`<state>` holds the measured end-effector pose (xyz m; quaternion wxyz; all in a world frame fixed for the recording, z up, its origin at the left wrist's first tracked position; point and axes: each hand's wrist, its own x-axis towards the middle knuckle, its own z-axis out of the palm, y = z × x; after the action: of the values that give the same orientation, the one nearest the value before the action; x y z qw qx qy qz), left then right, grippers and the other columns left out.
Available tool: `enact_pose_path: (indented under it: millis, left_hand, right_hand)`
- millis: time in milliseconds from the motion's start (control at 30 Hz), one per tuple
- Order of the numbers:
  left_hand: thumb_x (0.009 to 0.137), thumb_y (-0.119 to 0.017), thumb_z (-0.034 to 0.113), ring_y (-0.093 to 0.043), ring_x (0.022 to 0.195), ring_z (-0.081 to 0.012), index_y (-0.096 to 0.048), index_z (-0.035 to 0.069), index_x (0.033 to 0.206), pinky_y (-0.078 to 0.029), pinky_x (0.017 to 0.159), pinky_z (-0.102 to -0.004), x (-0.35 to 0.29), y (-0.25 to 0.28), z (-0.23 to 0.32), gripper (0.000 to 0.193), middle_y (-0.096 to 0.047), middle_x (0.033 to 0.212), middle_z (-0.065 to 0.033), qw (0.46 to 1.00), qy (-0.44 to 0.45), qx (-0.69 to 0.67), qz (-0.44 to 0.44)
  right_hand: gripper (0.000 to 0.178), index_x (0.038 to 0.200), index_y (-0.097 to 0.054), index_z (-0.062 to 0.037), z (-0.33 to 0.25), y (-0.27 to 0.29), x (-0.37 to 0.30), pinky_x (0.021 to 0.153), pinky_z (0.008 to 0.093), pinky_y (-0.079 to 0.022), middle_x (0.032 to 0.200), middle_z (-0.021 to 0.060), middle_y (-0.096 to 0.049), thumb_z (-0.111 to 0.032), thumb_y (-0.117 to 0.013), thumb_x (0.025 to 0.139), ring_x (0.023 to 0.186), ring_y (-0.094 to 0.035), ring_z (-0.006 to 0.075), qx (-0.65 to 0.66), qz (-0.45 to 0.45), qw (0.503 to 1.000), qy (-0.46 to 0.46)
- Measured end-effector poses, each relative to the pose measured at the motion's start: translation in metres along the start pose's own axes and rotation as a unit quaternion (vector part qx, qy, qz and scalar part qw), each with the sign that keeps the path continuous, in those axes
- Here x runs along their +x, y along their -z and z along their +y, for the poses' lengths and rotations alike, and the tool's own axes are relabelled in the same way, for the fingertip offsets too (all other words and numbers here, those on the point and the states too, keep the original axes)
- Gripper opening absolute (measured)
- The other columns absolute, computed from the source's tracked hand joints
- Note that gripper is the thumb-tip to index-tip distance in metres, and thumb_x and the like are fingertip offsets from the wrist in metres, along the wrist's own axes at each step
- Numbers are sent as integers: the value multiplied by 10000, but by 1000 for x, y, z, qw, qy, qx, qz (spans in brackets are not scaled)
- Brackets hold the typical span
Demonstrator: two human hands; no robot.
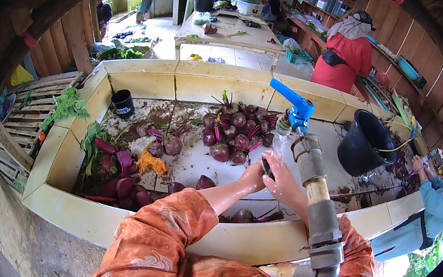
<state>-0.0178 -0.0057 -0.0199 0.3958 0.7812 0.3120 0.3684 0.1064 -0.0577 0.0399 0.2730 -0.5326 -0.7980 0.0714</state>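
Note:
My left hand [253,176] and my right hand [282,177] are together under the tap, over the near side of a tiled basin [216,254]. Between them is a narrow dark thing [266,167], mostly covered by my fingers; its kind cannot be made out. Water [280,145] runs from the blue-handled tap [295,105] down beside my right hand. Just beyond lies a heap of dark red beets [241,142]. One muddy beet [243,215] with stems lies at the near wall, below my hands.
A grey pipe [310,159] rises close by my right forearm. To its right a black bucket [366,143] lies tilted. At left are more beets [125,187], an orange mesh cloth [151,160] and a black mug [122,103]. People in red [337,62] and light blue [440,202] work at right.

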Motion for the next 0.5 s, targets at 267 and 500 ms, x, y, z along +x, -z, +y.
enact_pose_path:
  millis: [267,500]
  left_hand:
    - [637,-740,237,-606,862,-337,-478,0,946,-469,728,-381,3,-2,2,469,-621,871,-198,984,116,-133,-10]
    - [810,-486,160,-557,987,-267,-481,36,1149,-444,820,-357,5,-14,-21,361,-595,1014,-161,952,-103,270,-100]
  right_hand:
    - [411,1242,-453,-54,-14,3,2,907,401,-386,1162,238,-516,-157,-504,847,1067,-501,372,-8,9,996,-89]
    - [403,1215,-482,-51,-10,5,10,905,365,-394,1117,219,-539,-220,-520,851,1031,-527,322,171,-27,968,-179]
